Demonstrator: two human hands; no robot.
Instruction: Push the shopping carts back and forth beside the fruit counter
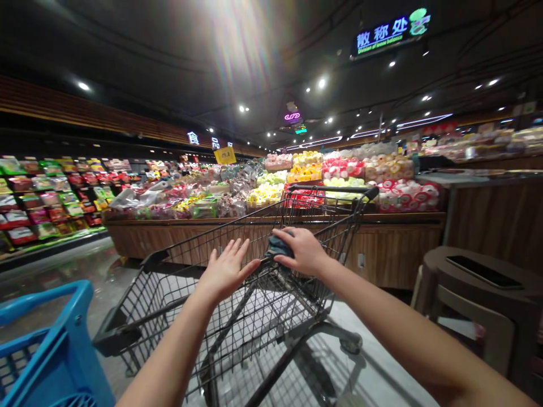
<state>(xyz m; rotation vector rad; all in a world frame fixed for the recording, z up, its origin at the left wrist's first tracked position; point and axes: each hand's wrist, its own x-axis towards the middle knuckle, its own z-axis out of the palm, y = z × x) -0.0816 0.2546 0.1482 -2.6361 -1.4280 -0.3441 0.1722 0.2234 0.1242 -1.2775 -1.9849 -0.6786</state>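
Note:
A black wire shopping cart (178, 265) stands tilted in front of me, its basket holding nothing I can see. My left hand (227, 268) hovers flat over the cart's near rim with fingers stretched out and apart. My right hand (299, 249) is closed over a dark blue-grey cloth (278, 247) pressed against the cart's upper bar.
A blue plastic cart (46, 350) sits at the lower left. A brown stool (479, 305) with a dark phone (483, 271) on top stands at the right. A wooden display counter (394, 243) piled with packaged sweets runs behind the cart. Shelves of goods (46, 198) line the left wall.

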